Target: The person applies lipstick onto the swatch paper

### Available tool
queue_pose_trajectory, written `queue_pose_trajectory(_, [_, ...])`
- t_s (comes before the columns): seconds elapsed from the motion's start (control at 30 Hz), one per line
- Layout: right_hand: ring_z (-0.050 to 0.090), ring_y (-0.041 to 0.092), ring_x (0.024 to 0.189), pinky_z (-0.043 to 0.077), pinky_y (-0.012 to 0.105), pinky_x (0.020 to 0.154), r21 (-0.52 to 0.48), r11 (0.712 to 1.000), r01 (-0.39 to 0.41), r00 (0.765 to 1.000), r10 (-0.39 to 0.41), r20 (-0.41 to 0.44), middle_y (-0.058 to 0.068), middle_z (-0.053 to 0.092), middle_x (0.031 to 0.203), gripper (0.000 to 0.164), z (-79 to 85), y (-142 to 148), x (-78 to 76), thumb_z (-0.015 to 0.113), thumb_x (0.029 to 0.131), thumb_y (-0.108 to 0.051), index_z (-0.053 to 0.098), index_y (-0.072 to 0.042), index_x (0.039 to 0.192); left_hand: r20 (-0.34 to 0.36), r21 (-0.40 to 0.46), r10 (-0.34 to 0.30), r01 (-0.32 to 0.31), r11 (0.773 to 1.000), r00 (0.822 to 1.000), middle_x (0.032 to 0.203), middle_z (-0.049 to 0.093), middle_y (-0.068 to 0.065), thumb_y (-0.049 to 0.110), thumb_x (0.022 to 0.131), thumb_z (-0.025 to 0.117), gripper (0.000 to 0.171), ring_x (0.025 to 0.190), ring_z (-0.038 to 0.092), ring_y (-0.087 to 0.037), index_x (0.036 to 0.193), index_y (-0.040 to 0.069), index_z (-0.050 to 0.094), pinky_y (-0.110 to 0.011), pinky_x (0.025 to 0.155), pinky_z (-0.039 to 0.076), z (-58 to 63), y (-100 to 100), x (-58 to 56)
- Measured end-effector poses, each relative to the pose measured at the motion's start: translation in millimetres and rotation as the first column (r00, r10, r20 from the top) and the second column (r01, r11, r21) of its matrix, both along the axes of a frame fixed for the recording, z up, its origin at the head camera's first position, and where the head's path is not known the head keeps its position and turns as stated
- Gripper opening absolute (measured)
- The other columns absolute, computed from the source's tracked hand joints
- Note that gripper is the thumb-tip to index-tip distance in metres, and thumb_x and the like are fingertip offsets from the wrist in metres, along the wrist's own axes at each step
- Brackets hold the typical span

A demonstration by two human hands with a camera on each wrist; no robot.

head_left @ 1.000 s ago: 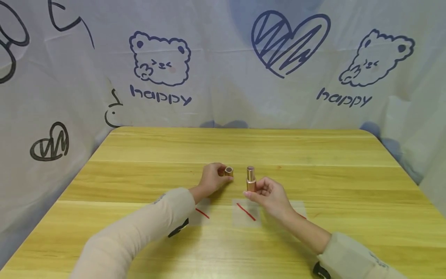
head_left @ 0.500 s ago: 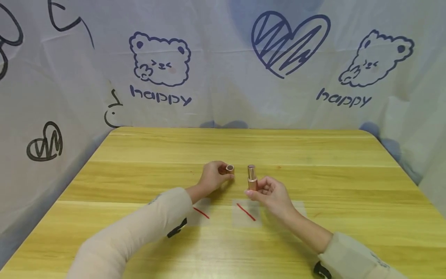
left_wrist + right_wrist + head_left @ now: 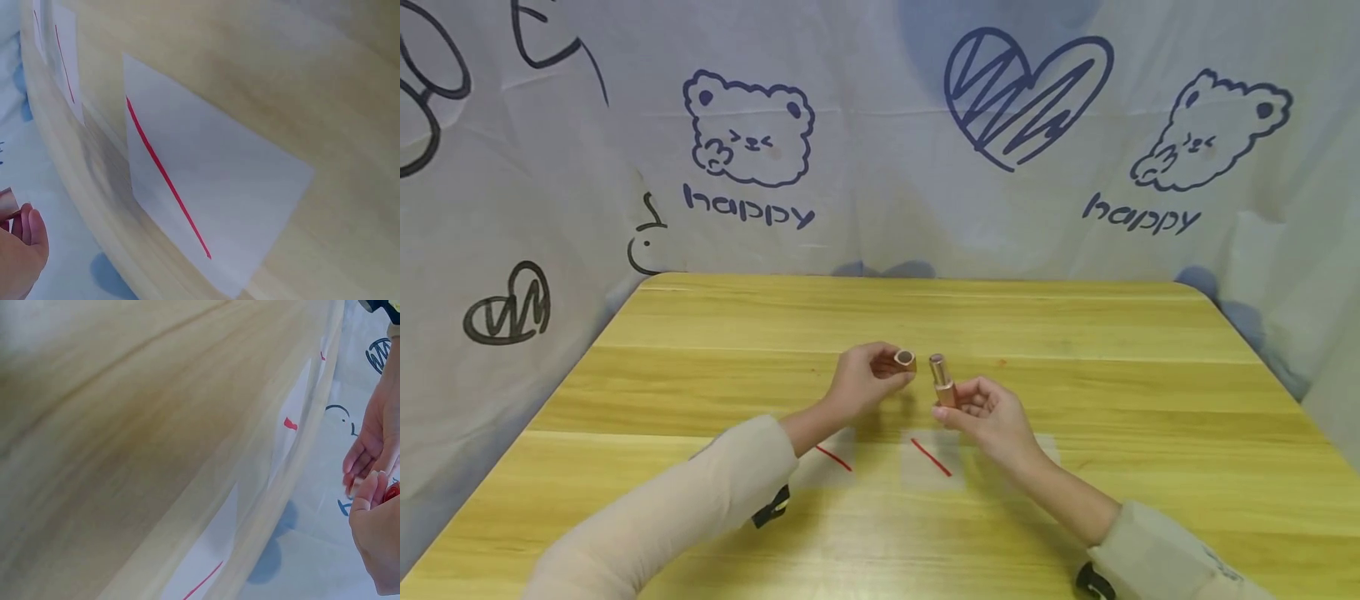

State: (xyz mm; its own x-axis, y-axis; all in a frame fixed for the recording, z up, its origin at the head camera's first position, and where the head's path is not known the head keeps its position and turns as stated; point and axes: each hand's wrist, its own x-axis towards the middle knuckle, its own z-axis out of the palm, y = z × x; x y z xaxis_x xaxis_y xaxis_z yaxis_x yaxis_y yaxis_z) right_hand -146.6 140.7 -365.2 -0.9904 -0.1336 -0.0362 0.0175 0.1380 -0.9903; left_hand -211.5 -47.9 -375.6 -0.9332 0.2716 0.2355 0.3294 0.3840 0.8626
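My left hand (image 3: 861, 382) pinches a copper-gold lipstick cap (image 3: 907, 362), its hollow end facing up toward me. To its right, my right hand (image 3: 996, 421) grips the lower part of a lipstick tube (image 3: 942, 382), whose shiny narrower top is bare and leans a little left. Cap and tube are close together but apart, both held above the table. In the right wrist view, a red end of the lipstick (image 3: 392, 490) shows by the right fingers, with the left hand (image 3: 380, 431) beyond. The left wrist view catches only part of a hand (image 3: 22, 256) at its edge.
Pale square sheets lie in a row on the wooden table (image 3: 880, 533). The middle sheet (image 3: 931, 458) and the left sheet (image 3: 827, 462) bear red lines; the right sheet (image 3: 1047, 447) is mostly behind the right forearm. A cloth backdrop (image 3: 880, 167) with drawings surrounds the table.
My left hand has shifted right and slightly up, bringing the cap nearer to the lipstick tube and tilting it. The tube now leans left; my right hand has barely moved.
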Motion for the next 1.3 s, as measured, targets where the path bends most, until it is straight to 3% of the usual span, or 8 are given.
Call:
queue_pose_trajectory(0.13, [0.061,0.005,0.078,0.054,0.018,0.073,0.025,1.0,0.014,1.0,-0.014,-0.024,0.002,0.064,0.09,0.034,1.2,1.8,-0.8,0.07,0.08,-0.004,0.052,0.009,0.105,-0.019,-0.008,-0.019,0.019,1.0,1.0,0.091,0.07,-0.013,0.009,0.078,0.073,0.024,0.08,0.065,-0.02,0.1,-0.001,0.067,-0.023,0.071,0.055,3.2,-3.6,7.8])
queue_pose_trajectory(0.4, [0.059,0.005,0.078,0.052,0.016,0.073,0.076,0.997,0.02,0.995,-0.012,-0.096,0.013,0.063,0.095,0.034,0.4,6.3,-1.5,0.071,0.079,-0.003,0.054,0.01,0.106,-0.039,0.02,-0.118,0.119,0.993,0.992,0.094,0.069,-0.017,0.009,0.079,0.072,0.025,0.082,0.067,-0.023,0.101,-0.003,0.066,-0.022,0.072,0.056,7.3,-12.1,21.8])
queue_pose_trajectory(0.67, [0.057,0.003,0.073,0.051,0.016,0.066,0.131,0.99,-0.047,0.98,0.071,-0.188,0.016,0.063,0.09,0.028,-1.3,11.1,-2.0,0.07,0.079,-0.002,0.056,0.011,0.1,-0.009,0.063,-0.161,0.161,0.985,0.987,0.096,0.069,-0.02,0.004,0.079,0.072,0.024,0.084,0.068,-0.025,0.1,-0.006,0.065,-0.02,0.072,0.055,5.9,-18.9,34.2])
queue_pose_trajectory(0.9, [0.057,0.002,0.07,0.051,0.018,0.06,0.19,0.975,-0.116,0.947,0.166,-0.275,0.021,0.064,0.088,0.024,-3.2,16.0,-1.8,0.07,0.079,-0.003,0.059,0.009,0.097,-0.018,0.03,-0.17,0.17,0.985,0.985,0.093,0.069,-0.018,0.006,0.08,0.071,0.023,0.081,0.066,-0.019,0.099,-0.005,0.066,-0.019,0.072,0.055,3.7,-23.9,42.0])
queue_pose_trajectory(1.1, [0.059,0.0,0.071,0.053,0.02,0.062,0.296,0.95,-0.103,0.919,0.204,-0.336,0.016,0.067,0.086,0.019,-3.9,18.3,-1.2,0.071,0.078,-0.002,0.063,0.004,0.094,-0.062,-0.013,-0.197,0.196,0.98,0.979,0.089,0.069,-0.015,0.008,0.079,0.072,0.023,0.079,0.065,-0.015,0.099,-0.003,0.067,-0.019,0.072,0.054,1.2,-29.6,45.3])
queue_pose_trajectory(1.3, [0.057,0.0,0.07,0.052,0.022,0.062,0.406,0.912,-0.065,0.857,0.259,-0.446,0.01,0.069,0.084,0.021,-2.9,19.9,-1.2,0.073,0.074,-0.002,0.066,0.0,0.093,-0.08,-0.058,-0.247,0.242,0.968,0.966,0.091,0.07,-0.013,0.008,0.08,0.072,0.023,0.08,0.066,-0.015,0.1,-0.003,0.068,-0.018,0.071,0.054,0.4,-34.5,47.0])
